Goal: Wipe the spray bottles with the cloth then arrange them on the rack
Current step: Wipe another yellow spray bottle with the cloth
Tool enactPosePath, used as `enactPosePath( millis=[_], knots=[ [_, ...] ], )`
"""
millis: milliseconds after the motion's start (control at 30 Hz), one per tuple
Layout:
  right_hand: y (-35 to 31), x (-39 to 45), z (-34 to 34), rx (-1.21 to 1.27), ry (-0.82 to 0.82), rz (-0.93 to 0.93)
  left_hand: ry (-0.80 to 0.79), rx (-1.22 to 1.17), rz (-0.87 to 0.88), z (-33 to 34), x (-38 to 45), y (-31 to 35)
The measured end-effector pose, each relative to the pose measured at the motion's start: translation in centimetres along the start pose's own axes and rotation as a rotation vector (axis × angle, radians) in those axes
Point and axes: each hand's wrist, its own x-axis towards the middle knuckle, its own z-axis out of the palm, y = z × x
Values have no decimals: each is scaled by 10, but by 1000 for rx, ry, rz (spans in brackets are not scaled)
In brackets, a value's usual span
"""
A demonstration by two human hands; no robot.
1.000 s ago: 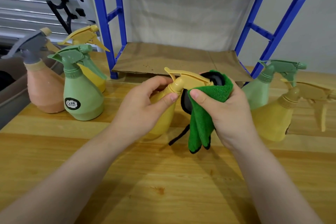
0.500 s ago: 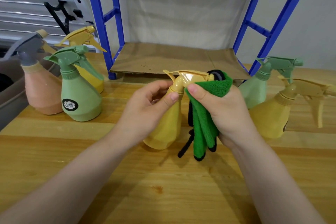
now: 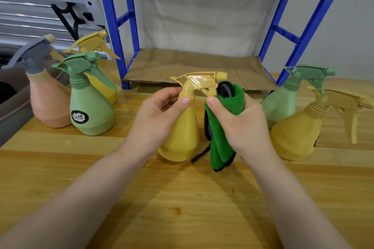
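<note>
— On the left of the wooden table I see a pink bottle, a green bottle and a yellow one behind them. What stands at your right?

— Another green bottle and a tilted yellow one, both near my right hand. The blue rack is behind, with brown paper on its shelf.

— And the bottle you wipe?

— The yellow bottle stands upright at the centre. Its nozzle points right. My left hand grips its neck with curled fingers; my right hand pinches the green cloth beside the trigger.
</note>
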Motion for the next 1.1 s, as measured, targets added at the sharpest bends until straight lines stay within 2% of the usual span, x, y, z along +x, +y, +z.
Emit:
enactPosePath(
  millis=[33,100,167,267,333,467,567,700,833,967,1100],
  knots=[
    [3,1,1,-109,34,-77,11,-8,-7,0,0,-1],
    [6,1,2,-151,45,-127,26,-21,-18,0,1,-1],
    [4,4,-1,19,-28,-13,39,-40,-23,0,1,-1],
    [-3,6,-9,379,-187,262,46,-79,-17,-3,2,1],
    [-4,8,-13,389,-206,311,38,-70,7,-4,1,3],
    [-1,11,-20,286,-190,317,58,-70,12,-3,0,0],
    [-1,15,-31,185,-325,365,122,-63,-11,-6,4,-3],
    [5,15,-44,-174,-451,357,115,-30,11,-1,6,-1],
    [11,2,-59,-395,-429,303,57,53,32,10,11,4],
    [13,-18,-75,-470,-403,325,14,80,49,31,23,10],
    [21,-38,-84,-518,-330,250,-52,80,71,65,36,4]
  ],
)
